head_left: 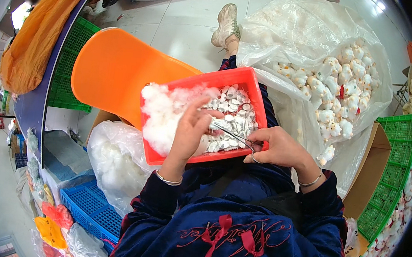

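Observation:
A red plastic tray (197, 160) rests on my lap. White stuffing (159, 118) fills its left side, and many small white and grey round pieces (234, 106) lie on its right. My right hand (280, 147) grips metal forceps (235, 135) by their ring handles, the tips pointing left over the tray. My left hand (191, 129) is above the stuffing, its fingers bent together at the forceps' tips. Something small and white shows there, but the fingers partly hide it and I cannot tell what it is.
An orange chair (121, 70) stands beyond the tray. At right, a clear plastic bag (289, 21) holds many small white stuffed figures (329, 92). A bag of stuffing (118, 164) and a blue crate (93, 207) are at left; a cardboard box (369, 170) and green crate (390, 185) are at right.

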Demonstrator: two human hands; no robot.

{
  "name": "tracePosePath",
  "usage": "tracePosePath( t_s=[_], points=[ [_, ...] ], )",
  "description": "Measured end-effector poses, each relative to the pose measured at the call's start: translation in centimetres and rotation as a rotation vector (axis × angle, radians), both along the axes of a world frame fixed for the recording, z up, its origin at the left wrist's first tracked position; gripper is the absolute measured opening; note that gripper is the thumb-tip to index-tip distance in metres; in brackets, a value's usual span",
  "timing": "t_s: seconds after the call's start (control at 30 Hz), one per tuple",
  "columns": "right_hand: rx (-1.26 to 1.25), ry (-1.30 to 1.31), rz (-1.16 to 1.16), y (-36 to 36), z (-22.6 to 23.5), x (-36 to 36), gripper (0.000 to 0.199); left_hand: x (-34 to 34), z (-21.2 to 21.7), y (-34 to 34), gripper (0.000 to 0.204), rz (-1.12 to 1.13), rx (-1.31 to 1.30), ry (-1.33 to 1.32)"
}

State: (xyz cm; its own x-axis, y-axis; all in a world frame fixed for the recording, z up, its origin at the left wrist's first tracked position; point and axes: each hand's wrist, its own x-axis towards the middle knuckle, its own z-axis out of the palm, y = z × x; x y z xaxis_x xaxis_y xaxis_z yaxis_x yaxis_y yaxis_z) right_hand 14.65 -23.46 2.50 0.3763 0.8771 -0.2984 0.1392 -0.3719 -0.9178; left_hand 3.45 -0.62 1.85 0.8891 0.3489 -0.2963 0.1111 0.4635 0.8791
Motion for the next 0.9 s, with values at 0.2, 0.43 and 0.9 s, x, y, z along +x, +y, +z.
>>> tracePosePath(
  t_s=[0.2,0.43,0.9],
  points=[
    [-0.053,0.054,0.010,-0.7,0.6,0.1,0.034,-0.1,-1.1,2.2,0.010,-0.460,-0.029,0.059],
    [-0.023,0.051,0.009,-2.4,0.6,0.2,0.034,0.3,0.3,3.9,0.007,-0.514,0.128,0.068],
    [-0.172,0.058,-0.018,-3.6,2.1,0.9,0.032,0.9,0.2,2.7,0.018,-0.628,0.255,0.075]
  ],
)
